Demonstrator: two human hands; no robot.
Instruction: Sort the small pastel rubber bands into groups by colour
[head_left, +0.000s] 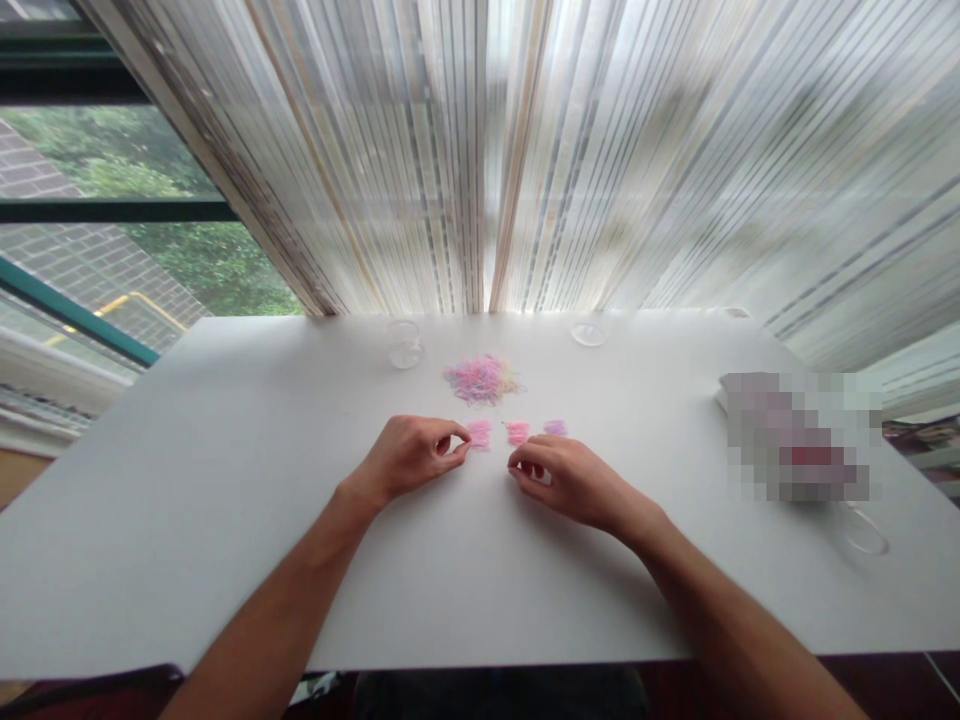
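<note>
My left hand (421, 450) has its thumb and forefinger pinched together at the left edge of a small group of pink pieces (480, 434). Just below a coral-pink group (517, 433), the fingers of my right hand (559, 478) are also closed in a pinch. Whatever either pinch holds is too small to make out. A lilac group (555, 428) lies just beyond my right hand. Farther back is a loose heap of thin, pastel, loop-like pieces (481, 379), mostly pink, with some yellow and blue; their exact kind is unclear.
On the white table (187, 500), a clear round container (406, 345) stands behind the heap to the left. A clear shallow lid or dish (588, 333) lies at the back right. A pixelated object (795, 435) is at the right. Striped curtains (480, 150) hang along the far edge.
</note>
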